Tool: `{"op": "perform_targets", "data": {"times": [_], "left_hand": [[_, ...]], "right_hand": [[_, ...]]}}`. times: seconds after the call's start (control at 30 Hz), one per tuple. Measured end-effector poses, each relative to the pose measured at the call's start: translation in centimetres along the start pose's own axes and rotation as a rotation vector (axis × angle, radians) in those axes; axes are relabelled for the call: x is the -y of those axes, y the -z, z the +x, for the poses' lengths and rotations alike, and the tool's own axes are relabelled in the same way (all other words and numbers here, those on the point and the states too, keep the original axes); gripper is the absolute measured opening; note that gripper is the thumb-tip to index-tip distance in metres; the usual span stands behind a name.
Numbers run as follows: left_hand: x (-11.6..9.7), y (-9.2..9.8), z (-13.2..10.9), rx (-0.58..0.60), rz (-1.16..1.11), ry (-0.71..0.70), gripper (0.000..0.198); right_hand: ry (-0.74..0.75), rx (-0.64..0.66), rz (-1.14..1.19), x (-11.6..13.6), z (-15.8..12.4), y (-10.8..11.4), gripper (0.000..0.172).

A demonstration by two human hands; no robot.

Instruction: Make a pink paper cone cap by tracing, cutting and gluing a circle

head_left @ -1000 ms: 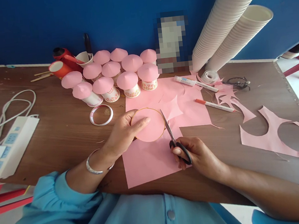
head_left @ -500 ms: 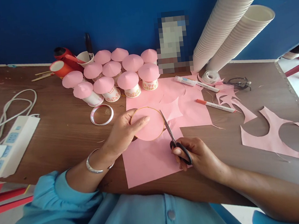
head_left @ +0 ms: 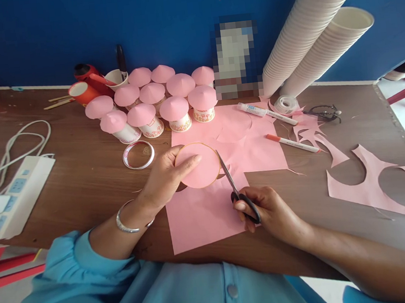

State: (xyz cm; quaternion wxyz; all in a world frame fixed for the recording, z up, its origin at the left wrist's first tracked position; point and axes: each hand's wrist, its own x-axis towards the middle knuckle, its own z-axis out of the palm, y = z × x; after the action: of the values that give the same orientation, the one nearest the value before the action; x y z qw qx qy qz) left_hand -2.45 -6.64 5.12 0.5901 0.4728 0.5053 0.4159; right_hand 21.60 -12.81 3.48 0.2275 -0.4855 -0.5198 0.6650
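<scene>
My left hand (head_left: 165, 177) pinches a pink paper circle (head_left: 202, 166) with a pencilled outline, thumb on top and fingers under it, held just above the pink paper sheet (head_left: 198, 214) on the table. My right hand (head_left: 266, 210) grips black-handled scissors (head_left: 232, 182), whose blades point up and touch the circle's right edge. A silver bangle is on my left wrist.
Several cups with pink cone caps (head_left: 154, 106) stand behind. A tape ring (head_left: 138, 155), glue tube (head_left: 256, 109), orange pen (head_left: 290, 143), pink offcuts (head_left: 376, 184), two leaning stacks of white cups (head_left: 312, 29) and a power strip (head_left: 14, 190) lie around.
The pink circle has come free of the sheet's flap on its right and shifted slightly up and left in my left hand. The scissors stay at its right edge.
</scene>
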Motion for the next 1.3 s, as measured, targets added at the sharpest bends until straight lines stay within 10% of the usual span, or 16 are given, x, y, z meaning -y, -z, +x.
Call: {"op": "perform_targets", "data": {"times": [1.3], "left_hand": [[-0.3,-0.7,-0.6,0.073,0.242,-0.013,0.03]], "right_hand": [[-0.048,0.017,0.027,0.1,0.2,-0.1,0.056]]}}
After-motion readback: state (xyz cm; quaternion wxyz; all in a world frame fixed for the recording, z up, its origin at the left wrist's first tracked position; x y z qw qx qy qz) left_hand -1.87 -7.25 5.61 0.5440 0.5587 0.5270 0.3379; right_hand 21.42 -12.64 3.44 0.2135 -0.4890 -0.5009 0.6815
